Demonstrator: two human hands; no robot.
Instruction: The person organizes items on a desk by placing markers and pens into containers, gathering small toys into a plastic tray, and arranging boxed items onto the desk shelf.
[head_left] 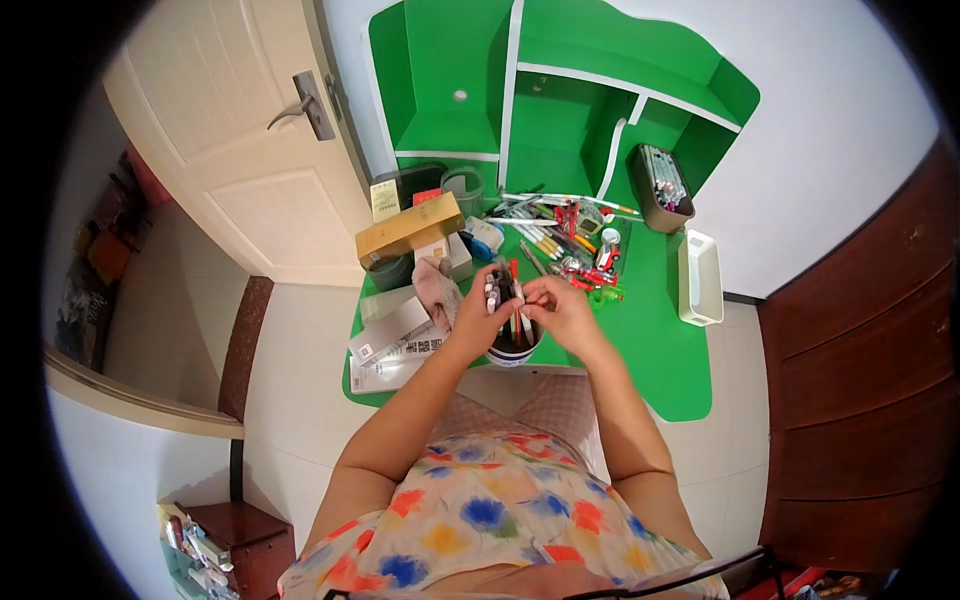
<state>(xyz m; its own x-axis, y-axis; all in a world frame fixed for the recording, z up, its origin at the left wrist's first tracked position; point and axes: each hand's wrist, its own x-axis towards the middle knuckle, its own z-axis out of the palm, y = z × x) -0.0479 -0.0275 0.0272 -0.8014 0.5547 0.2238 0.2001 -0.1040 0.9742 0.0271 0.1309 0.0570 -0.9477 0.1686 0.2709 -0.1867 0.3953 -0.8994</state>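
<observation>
Over a round container [513, 357] at the front edge of the green desk, both hands are close together. My left hand [482, 312] is wrapped round a bunch of pens and markers [507, 290], some with white caps and one red. My right hand [562, 312] is pinched at the right side of the bunch, by a white pen; what its fingertips hold is too small to tell. Beyond my hands lies a loose pile of pens and pencils [545, 235] with small red and green items. A pink cloth [436, 290] rests left of my left hand.
Boxes, one of them gold [410, 229], stand at the desk's left. A clear cup [462, 186] is at the back. A brown container of pens [662, 190] and a white basket [700, 278] are on the right. A green shelf [560, 130] rises behind.
</observation>
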